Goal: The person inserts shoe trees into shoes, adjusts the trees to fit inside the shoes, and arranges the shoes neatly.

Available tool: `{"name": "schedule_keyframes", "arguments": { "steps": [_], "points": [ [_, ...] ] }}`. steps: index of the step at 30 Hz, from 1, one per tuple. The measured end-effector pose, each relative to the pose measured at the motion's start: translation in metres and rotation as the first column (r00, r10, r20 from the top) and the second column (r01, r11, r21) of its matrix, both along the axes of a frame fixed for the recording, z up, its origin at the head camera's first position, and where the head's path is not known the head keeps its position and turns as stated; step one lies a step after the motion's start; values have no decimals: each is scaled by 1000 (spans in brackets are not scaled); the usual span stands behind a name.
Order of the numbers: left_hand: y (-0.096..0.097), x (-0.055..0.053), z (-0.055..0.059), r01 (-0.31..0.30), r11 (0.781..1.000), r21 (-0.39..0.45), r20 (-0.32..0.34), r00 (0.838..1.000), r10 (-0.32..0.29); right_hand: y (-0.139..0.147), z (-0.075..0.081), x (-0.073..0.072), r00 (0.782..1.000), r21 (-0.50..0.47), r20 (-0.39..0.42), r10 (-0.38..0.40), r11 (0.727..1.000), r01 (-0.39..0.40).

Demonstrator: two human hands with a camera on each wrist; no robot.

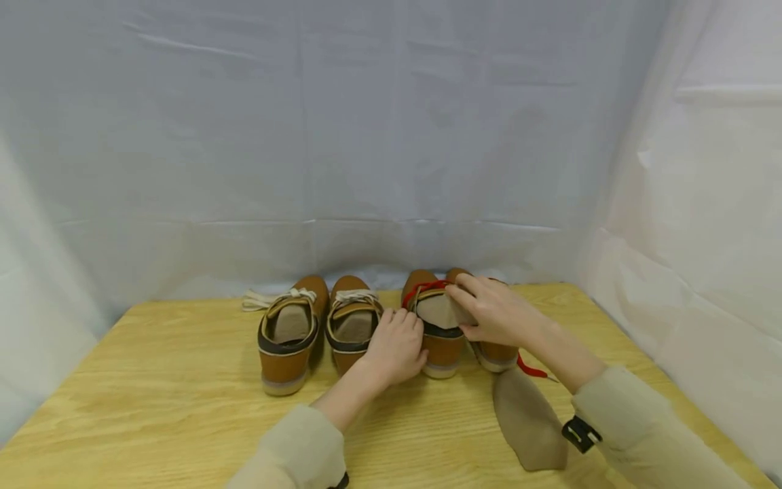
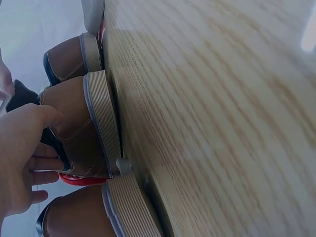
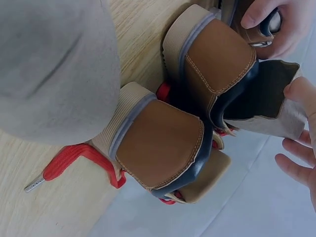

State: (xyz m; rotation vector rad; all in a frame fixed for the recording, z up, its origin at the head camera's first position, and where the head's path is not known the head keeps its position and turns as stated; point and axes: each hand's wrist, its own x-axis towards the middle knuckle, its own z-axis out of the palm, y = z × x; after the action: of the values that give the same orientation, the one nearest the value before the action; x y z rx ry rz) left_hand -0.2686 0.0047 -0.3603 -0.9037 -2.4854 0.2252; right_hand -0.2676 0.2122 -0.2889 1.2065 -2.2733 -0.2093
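Two hands at work on a brown shoe with red laces (image 1: 444, 350), which stands on a wood-grained table (image 1: 153, 407) just right of centre in the head view; the left hand (image 1: 396, 343) grips its rear rim, thumb laid along the heel and the other fingers bent at the dark collar, as the left wrist view shows at left; the right hand (image 1: 497, 309) pinches a greyish insole (image 3: 291, 118) between thumb and fingers; this insole lies partly within the shoe's opening, its held end raised and curved, at the right of the right wrist view. A second red-laced shoe (image 3: 163, 143) stands just to the right, partly hidden by the right hand in the head view; a red lace end (image 3: 74, 158) with a metal tip trails from beside it; a loose insole (image 1: 530, 424) lies flat at lower right. Left of centre stand two white-laced shoes (image 1: 284, 370), heels toward the viewer, insoles visible inside; pale sleeves (image 1: 641, 421) enter from the lower edge; a whitish sheet (image 1: 342, 122) fills the upper frame.
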Motion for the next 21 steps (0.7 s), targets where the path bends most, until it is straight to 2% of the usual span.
{"name": "schedule_keyframes", "arguments": {
  "steps": [13,21],
  "points": [
    [-3,1,3,-31,999,-36,43,999,33,-11,-2,-8,999,9,39,-35,999,35],
    [-6,-1,2,-28,999,-34,25,999,29,-16,-4,-14,996,31,50,-68,997,66]
  ]
}}
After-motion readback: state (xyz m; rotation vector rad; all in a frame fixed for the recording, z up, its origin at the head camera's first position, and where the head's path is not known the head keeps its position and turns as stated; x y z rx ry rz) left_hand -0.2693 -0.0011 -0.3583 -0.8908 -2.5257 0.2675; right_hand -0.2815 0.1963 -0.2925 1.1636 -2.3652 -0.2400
